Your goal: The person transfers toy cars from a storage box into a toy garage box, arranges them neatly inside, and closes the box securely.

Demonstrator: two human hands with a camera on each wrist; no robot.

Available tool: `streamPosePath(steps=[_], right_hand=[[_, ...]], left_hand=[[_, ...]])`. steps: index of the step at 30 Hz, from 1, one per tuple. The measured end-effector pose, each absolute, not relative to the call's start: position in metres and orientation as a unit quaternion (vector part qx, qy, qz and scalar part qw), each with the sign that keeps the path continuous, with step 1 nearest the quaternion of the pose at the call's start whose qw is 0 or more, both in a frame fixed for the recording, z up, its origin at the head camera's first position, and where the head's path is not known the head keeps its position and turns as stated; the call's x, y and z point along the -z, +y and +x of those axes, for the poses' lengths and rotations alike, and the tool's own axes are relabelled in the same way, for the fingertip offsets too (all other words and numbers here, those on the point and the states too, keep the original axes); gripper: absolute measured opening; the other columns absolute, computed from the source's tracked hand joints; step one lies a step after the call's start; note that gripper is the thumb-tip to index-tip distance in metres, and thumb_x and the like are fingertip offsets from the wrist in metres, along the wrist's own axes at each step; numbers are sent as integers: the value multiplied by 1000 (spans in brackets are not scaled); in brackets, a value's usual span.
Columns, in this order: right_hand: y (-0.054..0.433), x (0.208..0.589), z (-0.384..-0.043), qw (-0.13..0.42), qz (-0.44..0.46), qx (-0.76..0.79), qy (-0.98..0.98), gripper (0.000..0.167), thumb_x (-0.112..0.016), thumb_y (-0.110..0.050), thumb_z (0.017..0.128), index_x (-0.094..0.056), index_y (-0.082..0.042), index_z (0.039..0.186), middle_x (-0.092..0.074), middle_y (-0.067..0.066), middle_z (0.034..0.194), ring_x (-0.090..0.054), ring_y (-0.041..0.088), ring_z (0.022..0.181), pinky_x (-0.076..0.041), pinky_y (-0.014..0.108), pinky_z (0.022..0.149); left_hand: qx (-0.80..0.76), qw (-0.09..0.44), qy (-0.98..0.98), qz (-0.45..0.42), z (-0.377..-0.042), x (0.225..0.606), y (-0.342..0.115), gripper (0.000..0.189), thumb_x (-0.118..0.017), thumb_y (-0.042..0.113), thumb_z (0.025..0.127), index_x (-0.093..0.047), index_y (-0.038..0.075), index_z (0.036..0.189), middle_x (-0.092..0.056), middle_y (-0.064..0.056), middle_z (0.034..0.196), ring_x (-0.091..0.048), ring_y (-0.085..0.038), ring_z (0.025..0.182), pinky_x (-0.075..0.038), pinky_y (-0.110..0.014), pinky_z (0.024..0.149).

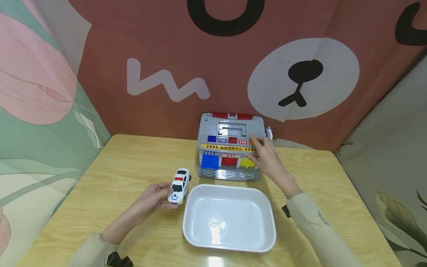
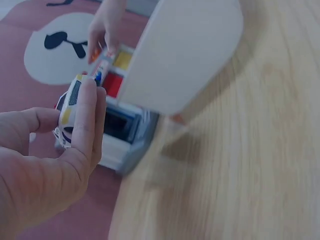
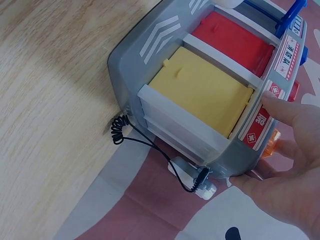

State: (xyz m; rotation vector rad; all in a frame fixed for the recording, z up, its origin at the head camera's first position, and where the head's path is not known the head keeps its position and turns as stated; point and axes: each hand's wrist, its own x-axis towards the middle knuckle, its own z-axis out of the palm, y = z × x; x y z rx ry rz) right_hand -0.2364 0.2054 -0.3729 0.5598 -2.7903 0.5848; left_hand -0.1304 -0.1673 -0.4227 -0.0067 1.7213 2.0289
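A white toy police car [image 1: 180, 187] with a red roof light is pinched between the thumb and fingers of my left hand [image 1: 155, 196], left of the tray. Behind the tray stands a grey toy garage [image 1: 205, 129]. My right hand [image 1: 269, 159] grips its right front roof edge, thumb on the red sign [image 3: 260, 120] and fingers by an orange button [image 3: 271, 143]. Below that hand, the yellow door [image 3: 200, 90] and the red door [image 3: 232, 42] are down. The blue door [image 3: 291, 16] juts outward, and its bay [image 2: 120, 122] looks dark inside.
The white tray [image 1: 230, 248] sits on the wooden table [image 1: 143, 155] in front of the garage. A small handset [image 3: 192, 177] on a coiled black cord hangs at the garage's side. Behind the table hangs a printed bear cloth [image 1: 160, 118].
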Motion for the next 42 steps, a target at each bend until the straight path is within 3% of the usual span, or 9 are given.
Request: streamPosePath(steps=[10, 19, 29, 42], right_hand=[[205, 374, -237, 113, 185, -197, -956, 75, -74, -15, 86, -34, -3, 149, -39, 26, 135, -38, 39, 119, -47, 47, 96], [208, 375, -238, 102, 171, -206, -958, 74, -74, -14, 86, -35, -4, 149, -39, 27, 135, -37, 41, 121, -47, 48, 95], [208, 374, -236, 99, 172, -196, -960, 75, -74, -16, 86, -35, -5, 149, -39, 26, 135, -39, 39, 119, -49, 47, 93], [205, 371, -238, 103, 180, -184, -961, 77, -75, -12, 85, -33, -6, 150, -38, 27, 135, -38, 39, 119, -49, 47, 93]], left_hand=[[-766, 228, 600, -39, -150, 441, -175, 57, -47, 5, 99, -18, -17, 143, -45, -33, 131, -63, -27, 103, -51, -38, 90], [-775, 218, 592, -42, -163, 446, -166, 53, -44, -1, 100, -18, -20, 142, -41, -38, 134, -63, -29, 104, -50, -38, 92], [-772, 213, 591, -92, -175, 457, -161, 51, -49, -3, 97, -25, -23, 137, -48, -38, 126, -66, -30, 98, -52, -37, 89], [-770, 250, 578, -98, -192, 461, -148, 51, -48, -7, 96, -25, -21, 139, -40, -38, 133, -62, -31, 102, -51, -41, 91]])
